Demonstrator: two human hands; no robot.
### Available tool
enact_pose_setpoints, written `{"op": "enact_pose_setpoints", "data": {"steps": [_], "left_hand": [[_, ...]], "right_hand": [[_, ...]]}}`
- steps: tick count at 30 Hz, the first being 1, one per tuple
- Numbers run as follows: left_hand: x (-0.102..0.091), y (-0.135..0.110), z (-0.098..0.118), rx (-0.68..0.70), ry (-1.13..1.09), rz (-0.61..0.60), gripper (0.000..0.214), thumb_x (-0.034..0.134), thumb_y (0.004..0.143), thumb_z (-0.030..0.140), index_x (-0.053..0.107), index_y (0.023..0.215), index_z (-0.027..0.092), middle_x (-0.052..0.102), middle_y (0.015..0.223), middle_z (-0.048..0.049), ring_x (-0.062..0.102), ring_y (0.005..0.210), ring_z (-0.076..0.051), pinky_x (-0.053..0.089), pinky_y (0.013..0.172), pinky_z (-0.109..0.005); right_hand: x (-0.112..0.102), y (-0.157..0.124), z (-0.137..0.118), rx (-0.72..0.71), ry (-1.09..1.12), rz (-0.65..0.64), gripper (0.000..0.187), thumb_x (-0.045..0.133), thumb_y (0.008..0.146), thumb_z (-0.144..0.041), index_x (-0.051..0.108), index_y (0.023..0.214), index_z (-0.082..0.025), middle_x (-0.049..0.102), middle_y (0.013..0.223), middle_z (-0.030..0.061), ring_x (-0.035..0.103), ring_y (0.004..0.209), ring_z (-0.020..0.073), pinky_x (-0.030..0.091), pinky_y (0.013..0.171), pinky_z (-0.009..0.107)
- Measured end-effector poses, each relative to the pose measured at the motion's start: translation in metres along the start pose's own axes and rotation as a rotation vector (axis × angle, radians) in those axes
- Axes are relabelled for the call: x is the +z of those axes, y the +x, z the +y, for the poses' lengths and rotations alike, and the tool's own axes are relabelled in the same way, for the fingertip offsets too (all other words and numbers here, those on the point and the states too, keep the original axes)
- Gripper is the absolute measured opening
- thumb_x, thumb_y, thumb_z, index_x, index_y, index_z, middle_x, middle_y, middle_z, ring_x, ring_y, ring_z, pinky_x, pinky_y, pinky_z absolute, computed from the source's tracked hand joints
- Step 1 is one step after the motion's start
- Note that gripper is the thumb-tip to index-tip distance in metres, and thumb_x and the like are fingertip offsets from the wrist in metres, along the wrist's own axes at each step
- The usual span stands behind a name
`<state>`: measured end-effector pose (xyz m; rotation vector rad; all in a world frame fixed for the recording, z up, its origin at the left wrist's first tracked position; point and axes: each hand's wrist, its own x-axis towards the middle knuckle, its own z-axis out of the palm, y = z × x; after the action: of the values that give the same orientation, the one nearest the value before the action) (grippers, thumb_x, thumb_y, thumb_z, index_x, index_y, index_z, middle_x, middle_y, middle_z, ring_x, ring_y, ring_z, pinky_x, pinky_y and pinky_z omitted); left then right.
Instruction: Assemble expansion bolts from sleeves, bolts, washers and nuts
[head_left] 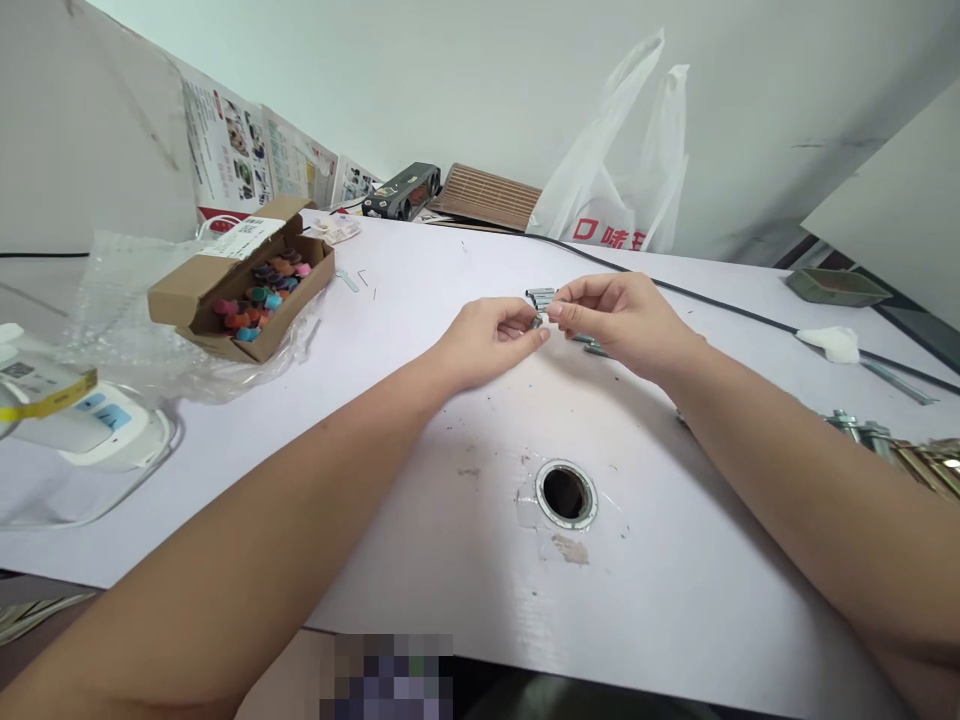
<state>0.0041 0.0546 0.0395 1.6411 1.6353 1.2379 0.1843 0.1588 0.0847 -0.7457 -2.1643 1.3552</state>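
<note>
Over the middle of the table, my left hand (491, 340) is closed, with a small silvery metal piece (537, 321) between thumb and fingers. Right beside it, my right hand (626, 318) is pinched shut at the same spot. Whatever lies between its fingertips is too small to make out. Just behind the hands are several short metal tubes (538, 293) on the white tabletop. More metal rods (596, 348) show partly under my right hand.
An open cardboard box (292, 310) of colourful caps is at left, near a white device (112, 430). A round hole (566, 493) pierces the table (450, 560). Bolts (847, 425) lie at right. A black cable (720, 300), plastic bag (622, 180) and green tray (836, 287) are behind.
</note>
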Motion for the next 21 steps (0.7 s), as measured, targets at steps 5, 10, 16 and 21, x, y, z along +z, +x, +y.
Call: {"op": "enact_pose_setpoints", "data": {"steps": [5, 10, 16, 21], "left_hand": [[0.002, 0.000, 0.002, 0.135, 0.035, 0.017, 0.023, 0.068, 0.097, 0.028, 0.083, 0.107, 0.015, 0.085, 0.105, -0.0062, 0.073, 0.096, -0.016, 0.055, 0.091, -0.029], [0.004, 0.002, -0.004, 0.181, 0.059, -0.030, 0.022, 0.065, 0.098, 0.026, 0.083, 0.105, 0.015, 0.083, 0.099, -0.0030, 0.070, 0.091, -0.015, 0.053, 0.089, -0.029], [0.004, 0.002, -0.007, 0.185, 0.079, 0.004, 0.023, 0.063, 0.101, 0.028, 0.081, 0.103, 0.014, 0.081, 0.097, -0.0042, 0.069, 0.088, -0.015, 0.052, 0.086, -0.029], [0.007, 0.005, -0.009, 0.123, 0.037, 0.027, 0.023, 0.060, 0.102, 0.026, 0.078, 0.099, 0.014, 0.078, 0.090, -0.0047, 0.068, 0.076, -0.014, 0.051, 0.078, -0.030]], "right_hand": [[-0.003, 0.001, 0.000, 0.069, 0.091, -0.075, 0.037, 0.101, 0.078, -0.048, 0.077, 0.077, -0.020, 0.066, 0.075, 0.0046, 0.057, 0.071, 0.0139, 0.047, 0.067, 0.031], [-0.004, 0.005, 0.004, 0.212, 0.235, -0.148, 0.032, 0.102, 0.074, -0.037, 0.077, 0.072, -0.018, 0.066, 0.075, 0.0053, 0.055, 0.070, 0.0115, 0.049, 0.064, 0.027], [-0.005, 0.008, 0.014, 0.234, 0.286, -0.150, 0.039, 0.109, 0.066, -0.042, 0.080, 0.077, -0.017, 0.066, 0.075, 0.0052, 0.058, 0.073, 0.0118, 0.053, 0.064, 0.025], [-0.004, 0.008, 0.015, 0.185, 0.220, -0.054, 0.035, 0.105, 0.073, -0.043, 0.083, 0.085, -0.019, 0.070, 0.082, 0.0046, 0.059, 0.073, 0.0109, 0.054, 0.067, 0.027]]}}
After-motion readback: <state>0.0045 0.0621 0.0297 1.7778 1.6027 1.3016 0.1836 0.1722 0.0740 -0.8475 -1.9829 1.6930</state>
